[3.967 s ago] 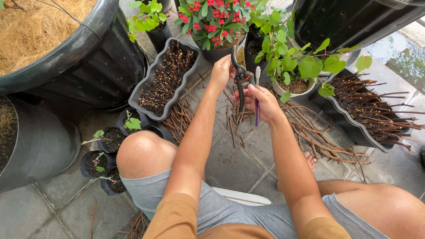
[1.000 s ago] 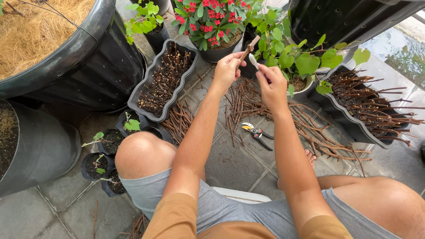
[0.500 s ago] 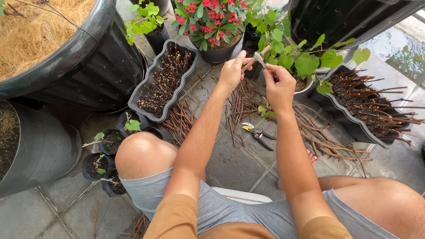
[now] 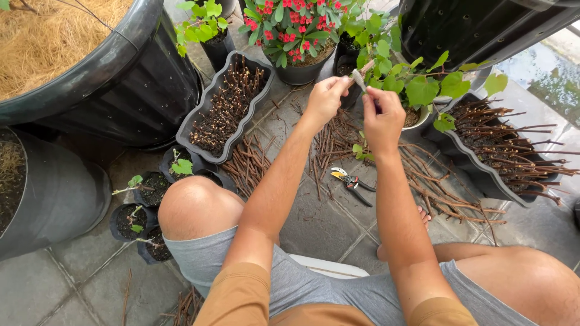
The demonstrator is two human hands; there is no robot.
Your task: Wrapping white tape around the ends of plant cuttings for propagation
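Both hands are kept busy now, left hand [image 4: 324,99] pinching a short cutting [image 4: 361,68], right hand [image 4: 382,121] working a small knife [image 4: 357,79] on it, pruning shears [image 4: 350,182] already dropped onto the tiled floor [image 4: 320,223].

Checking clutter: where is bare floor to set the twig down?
Bare grey paving tiles lie between the left knee and yellow-handled pruning shears. Beyond the shears, loose brown cut twigs crowd the floor up to the black planter troughs.

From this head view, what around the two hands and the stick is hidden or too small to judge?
- Handle of the small grey blade: hidden inside the right hand.
- Lower end of the brown cutting stick: covered by the left hand.
- Any cut on the stick: too small to see.
- Black straw-filled tub: cut off by the left and top edges.
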